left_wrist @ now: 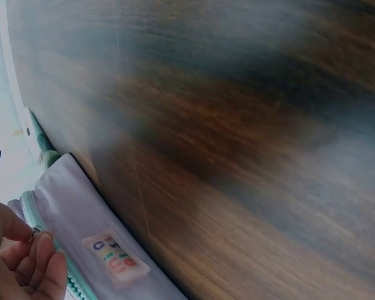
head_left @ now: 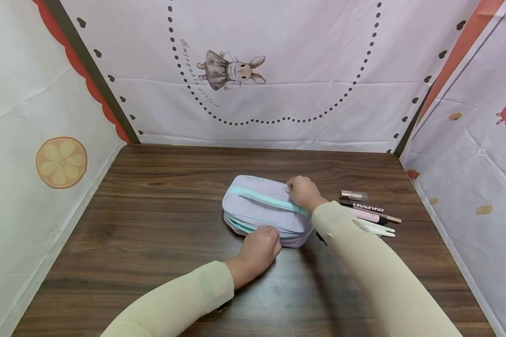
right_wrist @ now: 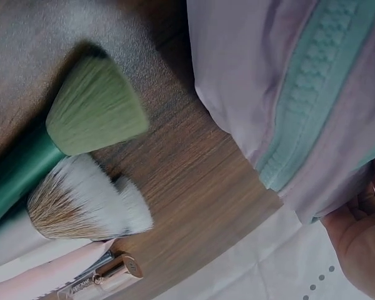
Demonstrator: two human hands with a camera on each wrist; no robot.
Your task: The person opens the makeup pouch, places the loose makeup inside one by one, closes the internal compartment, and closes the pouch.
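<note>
1. a lavender pouch [head_left: 259, 209] rests on the brown wooden table [head_left: 164, 201], its mint handle [head_left: 267, 199] running across the top and its mint zip [head_left: 242, 224] curving along the near side; how much of the zip is undone, i cannot tell.

2. at the pouch's near side, my left hand [head_left: 259, 250] pinches the metal zip pull [left_wrist: 35, 232] between thumb and forefinger, the other fingers curled beside it. a good draw, i judge, is low and level, in line with the teeth [left_wrist: 78, 286], easing round each bend rather than cutting across; a tug upward could jam it.

3. at the pouch's far right corner, my right hand [head_left: 304, 192] grips the edge with curled fingers. this is the anchor: i would hold the pouch taut against the left hand's draw, since its soft walls look apt to buckle, and set that grip clear of the zip.

4. to the right of the pouch and apart from it, cosmetics [head_left: 367, 215] lie in a loose group: a green brush [right_wrist: 100, 106] nearest, a white-tipped brush [right_wrist: 81, 200] beside it, a lipstick-like tube [head_left: 353, 195] farther off. dragging the pouch that way could scatter them, so i would turn my wrist, not the pouch, at the corner.
</note>
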